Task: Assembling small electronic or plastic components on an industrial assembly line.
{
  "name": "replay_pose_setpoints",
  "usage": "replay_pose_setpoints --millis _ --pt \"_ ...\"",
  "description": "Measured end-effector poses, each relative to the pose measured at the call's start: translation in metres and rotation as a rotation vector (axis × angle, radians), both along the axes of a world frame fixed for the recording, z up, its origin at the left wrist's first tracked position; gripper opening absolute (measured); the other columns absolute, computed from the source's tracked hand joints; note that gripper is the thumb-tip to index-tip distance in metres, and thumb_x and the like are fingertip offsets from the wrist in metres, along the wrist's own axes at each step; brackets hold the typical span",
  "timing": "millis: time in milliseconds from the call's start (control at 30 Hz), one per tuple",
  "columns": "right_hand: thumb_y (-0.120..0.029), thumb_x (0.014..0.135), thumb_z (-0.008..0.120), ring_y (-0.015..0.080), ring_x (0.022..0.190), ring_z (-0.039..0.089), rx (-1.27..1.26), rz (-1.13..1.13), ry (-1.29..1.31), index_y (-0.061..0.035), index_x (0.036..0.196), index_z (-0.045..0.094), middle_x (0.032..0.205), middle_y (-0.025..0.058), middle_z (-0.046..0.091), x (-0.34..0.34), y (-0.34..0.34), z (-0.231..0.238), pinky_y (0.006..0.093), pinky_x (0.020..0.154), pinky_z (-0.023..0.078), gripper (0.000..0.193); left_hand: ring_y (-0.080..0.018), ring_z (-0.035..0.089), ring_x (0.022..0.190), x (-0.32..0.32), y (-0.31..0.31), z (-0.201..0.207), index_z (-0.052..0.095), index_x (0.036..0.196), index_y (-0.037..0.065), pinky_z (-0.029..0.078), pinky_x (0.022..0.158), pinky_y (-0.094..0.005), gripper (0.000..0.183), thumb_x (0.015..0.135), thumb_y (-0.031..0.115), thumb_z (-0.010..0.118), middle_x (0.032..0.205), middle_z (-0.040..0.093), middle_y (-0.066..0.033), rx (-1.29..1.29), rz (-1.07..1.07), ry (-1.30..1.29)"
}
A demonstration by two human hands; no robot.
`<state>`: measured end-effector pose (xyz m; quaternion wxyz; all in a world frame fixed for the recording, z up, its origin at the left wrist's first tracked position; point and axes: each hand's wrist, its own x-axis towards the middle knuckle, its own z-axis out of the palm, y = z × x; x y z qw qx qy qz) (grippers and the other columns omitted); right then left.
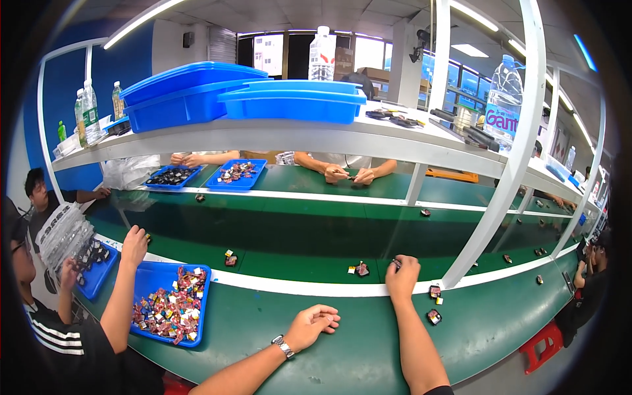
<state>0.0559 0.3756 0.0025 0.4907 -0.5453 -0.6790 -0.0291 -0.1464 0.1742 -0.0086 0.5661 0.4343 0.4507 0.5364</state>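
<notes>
Two hands at the green counter point(263, 329), one resting, one pinching a small part.

Left hand point(311, 324), with a wristwatch point(283, 345) on its wrist, lies on the counter with fingers loosely spread and holds nothing. Right hand point(402, 275) reaches to the counter's white front edge, fingers closed narrowly on a small dark part point(395, 263); how firmly it is gripped cannot be told. Two similar small parts point(434, 290) point(433, 317) lie just to the right of that forearm, another point(360, 269) sits on the darker belt point(296, 234) near the hand. A co-worker's arm point(125, 283) reaches over a blue tray point(153, 274) of mixed coloured pieces at the left.
</notes>
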Motion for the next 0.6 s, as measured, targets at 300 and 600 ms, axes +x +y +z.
replay_pose_setpoints --millis 300,600 --pt "-0.015 0.074 0.077 0.0340 0.103 0.058 -0.365 0.203 -0.066 0.0008 0.120 0.055 0.107 0.0161 0.065 -0.035 -0.010 -0.013 0.0427 0.093 0.046 0.053 -0.0197 0.066 0.094 0.003 0.003 0.002 0.057 0.118 -0.005 0.056 0.081 -0.0316 0.024 0.098 0.008 0.053 0.108 0.066 -0.0155 0.026 -0.032 0.014" --pt "-0.011 0.076 0.078 0.0226 0.115 0.059 -0.535 0.952 0.110 -0.0050 0.136 0.045 0.119 0.0082 0.068 -0.001 -0.099 0.034 0.0374 0.100 0.044 0.069 -0.0191 0.065 0.084 -0.017 0.003 0.009 0.054 0.122 -0.004 0.055 0.075 -0.0312 0.042 0.104 0.032 0.042 0.106 0.065 -0.0144 -0.111 -0.068 -0.226"
